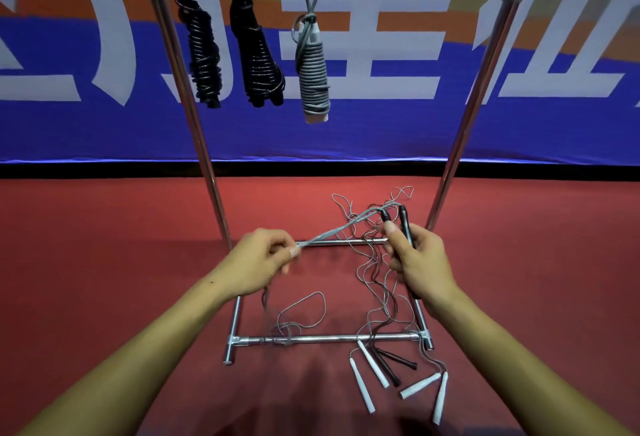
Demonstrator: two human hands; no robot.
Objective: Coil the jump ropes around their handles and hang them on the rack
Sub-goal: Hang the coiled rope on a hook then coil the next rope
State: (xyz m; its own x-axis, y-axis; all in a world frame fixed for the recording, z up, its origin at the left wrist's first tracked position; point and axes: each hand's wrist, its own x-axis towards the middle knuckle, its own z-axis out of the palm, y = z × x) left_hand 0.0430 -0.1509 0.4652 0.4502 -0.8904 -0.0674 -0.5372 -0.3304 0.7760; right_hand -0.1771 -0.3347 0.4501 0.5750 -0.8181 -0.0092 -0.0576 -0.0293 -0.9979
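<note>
fingers [393, 231] of the right hand [420, 261] curl round two black handles [405, 224], held side by side; fingers of the left hand [259, 259] pinch the taut grey rope [341, 226] running up to those handles. behind, a blue banner [104, 131] with white characters is cut off on every side but the bottom. the rack [204, 145] has its hook bar cropped at the top; three coiled ropes hang there, two black [204, 55] and one grey [313, 72]. on the red floor [121, 228] loose cords [377, 280] tangle too thickly to count. six handles lie near the base bar: four white [372, 364], two black [396, 357].
</note>
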